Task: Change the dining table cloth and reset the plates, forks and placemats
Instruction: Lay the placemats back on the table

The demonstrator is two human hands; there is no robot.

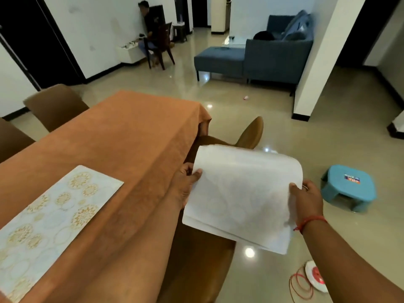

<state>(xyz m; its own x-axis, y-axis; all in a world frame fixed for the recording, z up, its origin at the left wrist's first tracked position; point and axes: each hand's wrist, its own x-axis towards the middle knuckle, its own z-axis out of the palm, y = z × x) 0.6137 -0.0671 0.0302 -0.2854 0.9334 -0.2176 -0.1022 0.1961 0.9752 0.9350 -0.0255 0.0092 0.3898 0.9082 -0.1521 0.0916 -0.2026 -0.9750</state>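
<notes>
From the head view, the orange cloth [122, 136] was already spread over the table [197, 125], so the cloth change looked done and the placemat step was in hand. One patterned placemat [54, 213] lay flat on the near left part of the table, blue-white with gold rosettes. No plates and no forks were in sight anywhere.

Both hands were busy off the table's right edge, above a brown chair [196, 259]. The left hand [185, 184] pinched the left edge of a stack of placemats [240, 197], thumb on top and fingers curled beneath. The right hand [306, 197] gripped the stack's right edge the same way, thumb over, fingers under. The stack showed its pale undersides and bowed upward at the far end (a faint ring pattern showed through). How many were in it? At least two layered edges showed at the near side, perhaps three; the blur made a firm count impossible.

Chairs counted four: two along the table's left, one under the stack, and one backrest just beyond it. A blue stool [349, 186] stood on the floor to the right.

The next move, in my judgement, called for peeling one mat free, turning it pattern-up and laying it square at a bare seat.
</notes>
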